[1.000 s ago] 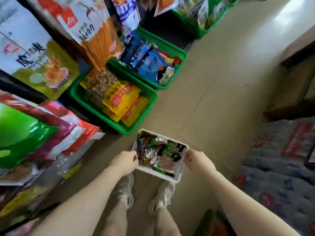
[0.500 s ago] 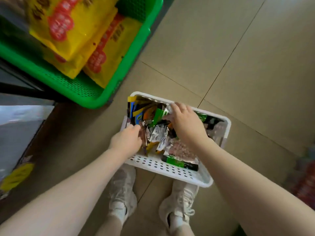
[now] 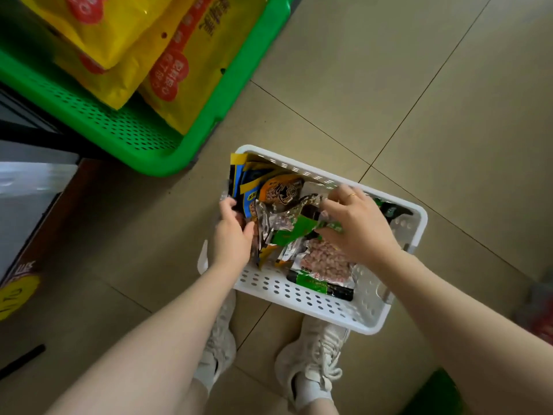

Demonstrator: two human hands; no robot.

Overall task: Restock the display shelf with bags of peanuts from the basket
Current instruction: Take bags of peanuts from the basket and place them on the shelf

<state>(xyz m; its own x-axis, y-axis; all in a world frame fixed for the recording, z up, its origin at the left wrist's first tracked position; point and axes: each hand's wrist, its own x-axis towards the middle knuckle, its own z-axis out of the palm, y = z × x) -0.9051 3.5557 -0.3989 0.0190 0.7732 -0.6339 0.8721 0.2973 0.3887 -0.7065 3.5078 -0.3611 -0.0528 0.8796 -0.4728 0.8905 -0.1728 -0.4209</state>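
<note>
A white perforated basket (image 3: 302,298) sits on the tiled floor in front of my feet, full of small snack packets. A clear bag of peanuts with a green label (image 3: 324,266) lies flat near its front wall. My left hand (image 3: 232,235) reaches in at the left side, fingers holding upright packets there. My right hand (image 3: 359,226) is over the middle, fingers pinching a green-and-silver packet (image 3: 294,227). A ring shows on one finger.
A green perforated crate (image 3: 191,139) with large yellow bags (image 3: 167,67) sits at upper left, close to the basket's far corner. A dark shelf edge and boxed goods (image 3: 27,223) line the left. Open tiled floor (image 3: 419,100) lies to the right.
The view has dropped close to the basket. Both hands went from its outer rims into it; the right hand has shifted right and now grips a green packet.
</note>
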